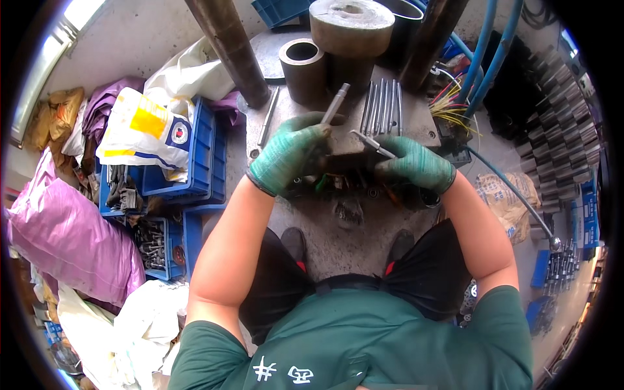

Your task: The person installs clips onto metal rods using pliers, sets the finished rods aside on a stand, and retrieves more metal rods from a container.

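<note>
Both of my hands wear green knit gloves. My left hand (284, 155) is closed around a slim metal rod (336, 104), which tilts up and to the right out of the fist. My right hand (418, 162) grips a thin metal tool with a short crosswise end (374, 144); its exact kind is not clear. That end points left toward my left hand, and the two held pieces are apart. Beyond my hands, several metal rods (382, 107) lie side by side on the metal worktable (421, 130). A single rod (268, 117) lies at the table's left side.
A hollow steel cylinder (302, 68) and a thick round block (351, 29) stand at the back, between two upright columns (229, 49). Blue crates (211, 156) and a purple sack (75, 231) lie left. Blue hoses (482, 58), loose wires (455, 114) and stacked metal parts (552, 130) are right.
</note>
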The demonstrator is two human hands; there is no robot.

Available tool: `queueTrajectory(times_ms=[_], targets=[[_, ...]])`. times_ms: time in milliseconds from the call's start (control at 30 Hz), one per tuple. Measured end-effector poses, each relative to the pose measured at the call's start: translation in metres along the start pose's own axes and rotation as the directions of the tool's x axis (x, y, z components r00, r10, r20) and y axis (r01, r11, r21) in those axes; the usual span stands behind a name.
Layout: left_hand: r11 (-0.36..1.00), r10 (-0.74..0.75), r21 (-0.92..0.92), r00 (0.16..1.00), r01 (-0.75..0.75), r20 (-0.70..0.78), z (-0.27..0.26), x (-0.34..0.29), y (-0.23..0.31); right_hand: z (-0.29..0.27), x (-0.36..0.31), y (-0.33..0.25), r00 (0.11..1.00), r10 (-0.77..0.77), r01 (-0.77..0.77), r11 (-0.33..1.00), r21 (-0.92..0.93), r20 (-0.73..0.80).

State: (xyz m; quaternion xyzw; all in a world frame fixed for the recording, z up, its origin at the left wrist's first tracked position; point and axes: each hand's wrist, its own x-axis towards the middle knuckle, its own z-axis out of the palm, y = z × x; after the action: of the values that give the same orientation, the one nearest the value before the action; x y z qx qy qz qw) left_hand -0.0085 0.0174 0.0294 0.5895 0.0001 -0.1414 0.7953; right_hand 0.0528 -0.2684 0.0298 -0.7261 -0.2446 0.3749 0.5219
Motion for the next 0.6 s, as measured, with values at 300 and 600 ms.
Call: queueTrajectory(times_ms=[300,600], targets=[[0.734,0.382,0.677,0.791,0.055,-0.478,-0.084,0.016,-0.006,-0.062,0.026,0.034,0.717,-0.387,-0.024,0.817,-0.576,-0.580],[0.159,0.478,0.933,0.802,0.322,-0.358,-0.093,0.028,-0.005,-0.064,0.039,0.044,0.736,-0.303,-0.283,0.675,-0.682,-0.605]])
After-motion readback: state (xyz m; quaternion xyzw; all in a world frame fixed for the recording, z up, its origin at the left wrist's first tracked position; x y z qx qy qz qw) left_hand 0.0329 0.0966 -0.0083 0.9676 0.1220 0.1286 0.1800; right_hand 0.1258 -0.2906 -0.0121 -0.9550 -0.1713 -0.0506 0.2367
